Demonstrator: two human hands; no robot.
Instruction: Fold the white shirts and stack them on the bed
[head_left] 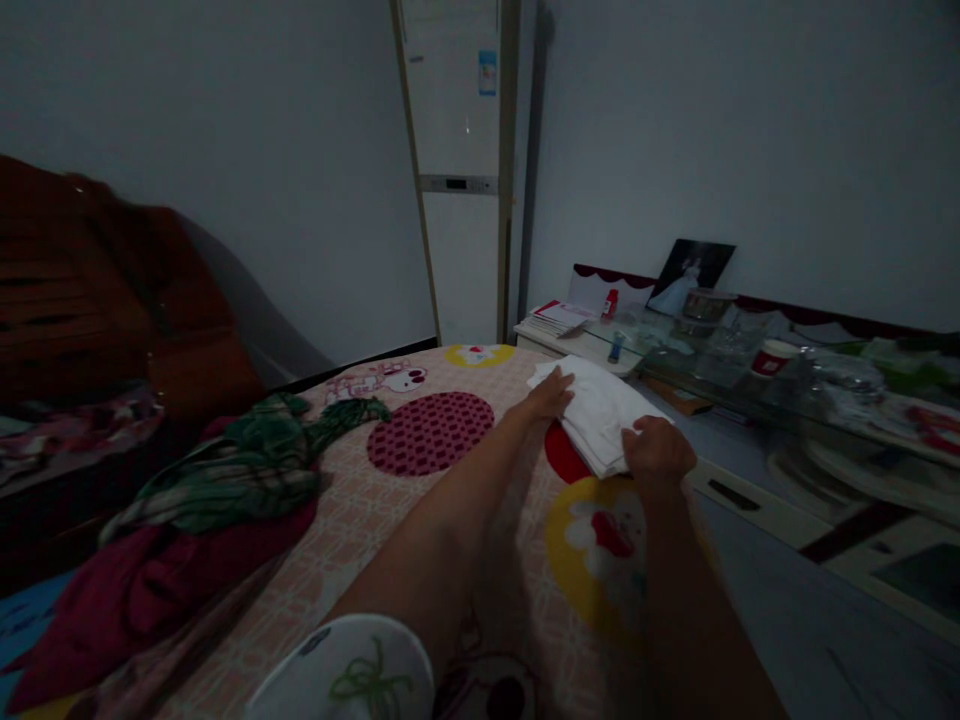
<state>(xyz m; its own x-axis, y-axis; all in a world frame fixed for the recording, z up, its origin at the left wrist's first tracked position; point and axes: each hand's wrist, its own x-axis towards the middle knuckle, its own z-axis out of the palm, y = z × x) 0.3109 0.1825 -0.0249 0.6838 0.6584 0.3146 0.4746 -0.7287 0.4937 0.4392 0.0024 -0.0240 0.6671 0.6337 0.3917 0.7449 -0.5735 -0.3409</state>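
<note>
A white folded cloth (596,405) lies at the right edge of a surface covered with a patterned pink sheet (420,540). My left hand (551,394) grips its far left edge, thumb and fingers closed on the fabric. My right hand (658,448) is closed on the near right edge, fingers curled over it. The layers of the cloth show along its near side. Below it on the sheet are a red patch and a yellow circle with a white cartoon figure (611,535).
Rumpled green plaid cloth (247,465) and dark pink fabric (172,570) lie on the left, near a brown wooden chair (97,270). On the right stands a glass-topped cabinet (720,350) with a paper cup (772,358), a photo and papers. A tall white air conditioner (461,260) fills the corner.
</note>
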